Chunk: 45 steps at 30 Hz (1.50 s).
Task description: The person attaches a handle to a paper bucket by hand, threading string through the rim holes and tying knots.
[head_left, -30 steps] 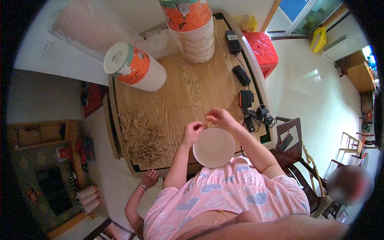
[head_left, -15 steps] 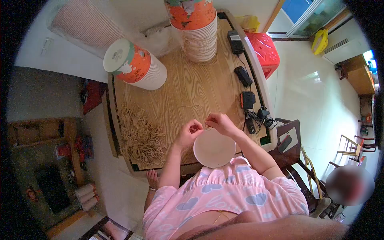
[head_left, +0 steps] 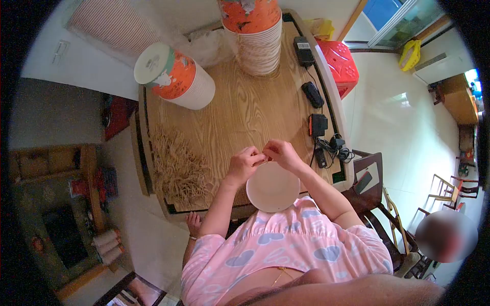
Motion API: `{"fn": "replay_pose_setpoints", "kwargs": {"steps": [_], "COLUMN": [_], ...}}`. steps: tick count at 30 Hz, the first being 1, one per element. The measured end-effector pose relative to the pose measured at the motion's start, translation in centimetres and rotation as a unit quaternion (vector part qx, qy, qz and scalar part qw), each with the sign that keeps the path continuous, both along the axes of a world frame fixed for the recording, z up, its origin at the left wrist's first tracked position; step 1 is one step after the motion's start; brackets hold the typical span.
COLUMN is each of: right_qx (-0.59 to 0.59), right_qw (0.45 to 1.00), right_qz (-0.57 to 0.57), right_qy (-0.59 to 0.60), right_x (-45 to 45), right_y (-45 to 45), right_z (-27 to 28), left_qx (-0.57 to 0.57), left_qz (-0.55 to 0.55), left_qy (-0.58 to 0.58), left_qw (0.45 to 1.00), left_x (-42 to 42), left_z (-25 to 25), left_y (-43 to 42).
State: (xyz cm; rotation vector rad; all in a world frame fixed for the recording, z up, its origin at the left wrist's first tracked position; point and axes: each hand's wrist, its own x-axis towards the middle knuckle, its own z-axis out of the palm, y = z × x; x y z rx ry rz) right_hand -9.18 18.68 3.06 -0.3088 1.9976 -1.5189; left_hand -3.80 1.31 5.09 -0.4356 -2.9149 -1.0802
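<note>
A white paper bucket [head_left: 273,196] rests against my front at the table's near edge, its round mouth turned up toward me. At its far rim my left hand [head_left: 246,166] has its fingertips pinched together. My right hand [head_left: 279,154] meets it there, also with closed fingers, almost touching the left. Whatever sits between the fingertips is too small and covered to make out. Left of my hands lies a loose heap of tan twisted cords [head_left: 178,166].
Two stacks of orange-printed paper buckets, a shorter one [head_left: 178,79] and a taller one [head_left: 255,43], stand farther back on the wooden table [head_left: 240,109]. Black adapters and cables [head_left: 317,125] line the right edge. Another person's hand [head_left: 194,224] is at the near left edge.
My two hands have come together at the bucket's far rim; a small gap was between them before. The left moved up and right. The bucket stays nearly in place.
</note>
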Motion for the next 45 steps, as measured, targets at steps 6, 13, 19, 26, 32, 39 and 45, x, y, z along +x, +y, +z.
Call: {"fn": "replay_pose_setpoints", "kwargs": {"steps": [6, 13, 19, 26, 32, 39, 45], "right_qx": [0.039, -0.029, -0.027, -0.027, -0.025, -0.041, -0.009], "right_qw": [0.998, 0.999, 0.994, 0.984, 0.964, 0.960, 0.953], "right_qz": [-0.008, 0.010, 0.043, 0.084, 0.116, 0.098, 0.090], "right_qy": [0.054, 0.036, 0.094, 0.155, 0.238, 0.260, 0.290], "right_x": [0.5, 1.1, 1.3, 1.7, 2.2, 3.0, 3.3], "right_y": [0.5, 0.5, -0.7, -1.9, -3.2, -3.7, -3.7], "right_z": [0.7, 0.3, 0.4, 0.5, 0.5, 0.8, 1.1], "left_qx": [0.014, 0.207, 0.434, 0.579, 0.564, 0.575, 0.586], "left_qz": [0.044, 0.166, 0.319, 0.376, 0.417, 0.428, 0.409], "left_qy": [-0.004, -0.133, -0.230, -0.274, -0.236, -0.230, -0.234], "left_qw": [0.999, 0.955, 0.810, 0.670, 0.673, 0.658, 0.659], "left_x": [0.6, 2.3, 3.6, 5.2, 6.6, 7.0, 7.3], "left_z": [-0.2, -0.7, -3.2, -4.0, -3.7, -2.5, -4.7], "left_y": [0.7, 1.6, 1.8, 0.3, -0.2, 0.0, -0.5]}}
